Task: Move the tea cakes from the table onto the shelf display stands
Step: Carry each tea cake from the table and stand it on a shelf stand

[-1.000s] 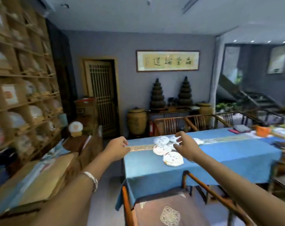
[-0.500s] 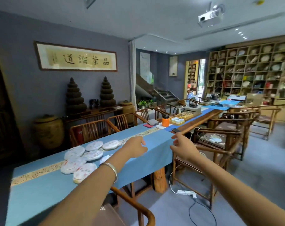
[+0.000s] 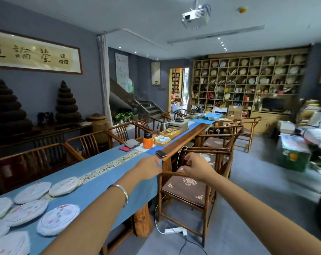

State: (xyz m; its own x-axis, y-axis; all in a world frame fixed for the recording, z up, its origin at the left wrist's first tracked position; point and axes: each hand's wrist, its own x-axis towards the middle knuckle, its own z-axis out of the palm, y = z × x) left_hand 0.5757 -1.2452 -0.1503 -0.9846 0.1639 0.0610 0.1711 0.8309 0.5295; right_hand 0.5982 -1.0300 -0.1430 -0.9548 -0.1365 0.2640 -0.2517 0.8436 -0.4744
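Seven or so tea cakes (image 3: 58, 219) lie at the near left end of the tabletop (image 3: 108, 173), round discs in white wrappers on the blue cloth; the ones at the lower left are cut by the picture's edge, so the count is unsure, and the print on the wrappers is too blurred to read. Some of them overlap at their rims. Far across the room stands the shelf (image 3: 247, 80), a wall of square compartments; pale round discs show in many of them, but whether they sit on stands cannot be made out at this range. The right side of the room is smeared with blur.

Both arms reach forward, well apart from the tea cakes. The left hand (image 3: 148, 169), a bracelet (image 3: 122, 194) on its wrist, hangs over the far edge of the blue cloth with its fingers loosely curled and nothing in them. The right hand (image 3: 198, 166) is held in the air over the chair (image 3: 185, 190) beside the tabletop, thumb and fingers bent lightly inward, also holding nothing. A phone (image 3: 161, 153) lies on the tabletop just past the left hand.
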